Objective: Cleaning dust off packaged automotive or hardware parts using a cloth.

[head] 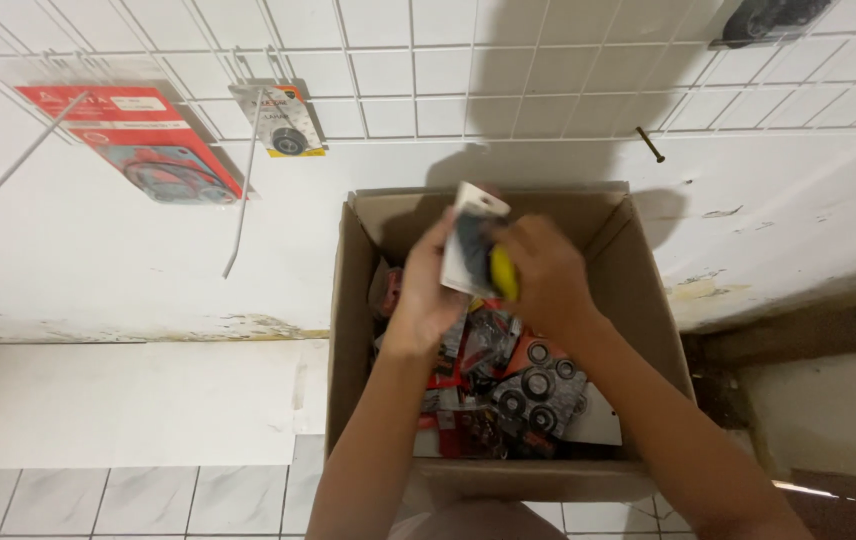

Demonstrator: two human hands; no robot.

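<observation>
Both of my hands are raised over an open cardboard box that stands against a white wall. My left hand and my right hand together grip a small carded packet, white-backed with a dark part and a yellow patch, held upright above the box. Inside the box lie several blister packs in red, black and white, some showing round black bearings or seals.
A white wire grid hangs on the wall. On its hooks hang a red gasket pack at left and a small bearing pack. A dark wheel sits at top right. White tiles cover the floor.
</observation>
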